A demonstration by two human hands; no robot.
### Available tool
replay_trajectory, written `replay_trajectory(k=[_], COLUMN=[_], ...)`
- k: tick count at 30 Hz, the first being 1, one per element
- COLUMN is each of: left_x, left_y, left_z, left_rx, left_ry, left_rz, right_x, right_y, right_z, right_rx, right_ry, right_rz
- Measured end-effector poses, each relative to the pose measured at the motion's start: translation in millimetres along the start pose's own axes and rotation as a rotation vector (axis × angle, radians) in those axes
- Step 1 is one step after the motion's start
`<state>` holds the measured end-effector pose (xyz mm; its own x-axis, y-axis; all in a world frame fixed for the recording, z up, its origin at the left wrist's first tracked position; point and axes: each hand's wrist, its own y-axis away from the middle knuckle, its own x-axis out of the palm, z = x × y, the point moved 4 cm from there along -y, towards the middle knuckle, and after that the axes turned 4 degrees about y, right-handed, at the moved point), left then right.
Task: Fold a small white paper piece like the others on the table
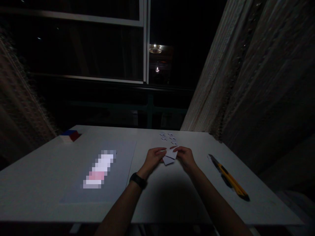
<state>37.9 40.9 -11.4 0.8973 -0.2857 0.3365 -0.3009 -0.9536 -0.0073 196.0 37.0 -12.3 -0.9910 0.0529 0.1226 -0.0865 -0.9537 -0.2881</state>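
Observation:
Both hands meet over the middle of a white table (pixel 172 203). My left hand (pixel 154 159), with a black watch on its wrist, pinches the left edge of a small folded white paper (pixel 169 156). My right hand (pixel 185 158) pinches the paper's right edge. The paper is held just above the tabletop, folded into a pointed shape. Several tiny folded paper pieces (pixel 169 137) lie on the table just beyond the hands.
A yellow and black utility knife (pixel 230 178) lies to the right. A large grey mat (pixel 103 170) covers the table's left half. A small red, blue and white block (pixel 71 135) sits at the far left corner. Dark window and curtains stand behind.

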Motion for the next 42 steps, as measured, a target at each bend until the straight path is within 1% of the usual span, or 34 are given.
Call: replay_trajectory(k=[3,5,8,12,14,16,18,21,26,30,36,38,42], left_x=[2.7,3.2,1.0,-3.7,-5.1,-5.3,-5.0,-6.4,-7.5,-6.9,-5.4,-5.4,-8.2], left_y=[0,0,0,-2,-3,-4,-6,-7,-8,-8,-9,-10,-10], left_z=[4,6,6,1,-1,-1,0,1,0,0,4,5,6], left_rx=[-0.031,-0.029,-0.010,0.053,0.078,0.096,0.111,0.144,0.200,0.206,0.165,0.159,0.154], left_ry=[-0.002,-0.028,-0.068,-0.086,-0.101,-0.125,-0.165,-0.252,-0.360,-0.343,-0.309,-0.290,-0.268], left_rz=[0.061,0.082,0.048,-0.038,-0.059,-0.052,-0.035,-0.047,-0.063,-0.067,-0.022,-0.008,-0.039], right_x=[1,3,5,3,3,6,10,14,17,19,16,16,19], right_y=[0,1,3,5,5,4,3,4,6,7,6,6,6], right_z=[3,5,8,7,3,-1,-2,1,7,9,9,8,9], right_rx=[-0.067,-0.064,0.006,0.101,0.142,0.152,0.108,0.009,-0.032,-0.044,-0.031,-0.030,-0.073], right_ry=[0.068,0.085,0.043,-0.081,-0.073,-0.010,0.087,0.211,0.272,0.299,0.315,0.310,0.341], right_rz=[-0.008,-0.003,-0.019,-0.098,-0.113,-0.079,-0.040,-0.014,0.007,0.015,-0.046,-0.031,0.036])
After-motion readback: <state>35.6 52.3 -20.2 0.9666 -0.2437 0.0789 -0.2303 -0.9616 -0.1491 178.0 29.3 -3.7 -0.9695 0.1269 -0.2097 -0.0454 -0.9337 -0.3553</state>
